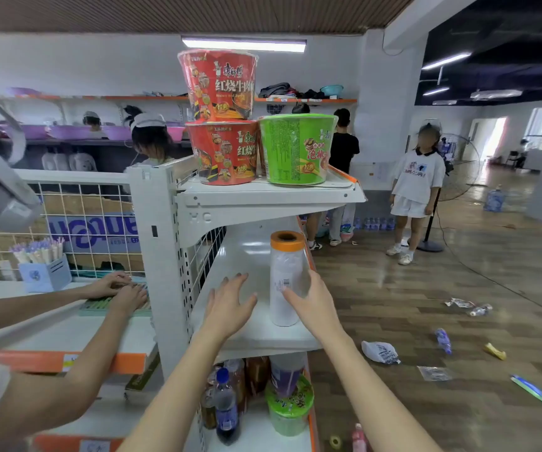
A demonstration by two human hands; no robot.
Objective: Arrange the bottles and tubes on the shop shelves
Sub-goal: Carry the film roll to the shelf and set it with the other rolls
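A white tube-shaped roll with an orange top [285, 272] stands upright on the middle white shelf [256, 249]. My right hand [315, 305] is open just to its right, fingers touching or nearly touching its lower side. My left hand [228, 305] hovers open over the shelf to the roll's left, holding nothing. On the shelf below stand a dark cola bottle with a blue cap [225, 409], other bottles [250, 380] and a green-lidded cup [290, 409].
Red noodle bowls [222, 119] and a green one [297, 148] sit on the top shelf. Another person's hands [122, 291] work at the neighbouring shelf on the left. Litter and a fallen bottle [443, 340] lie on the wooden floor. People stand further back.
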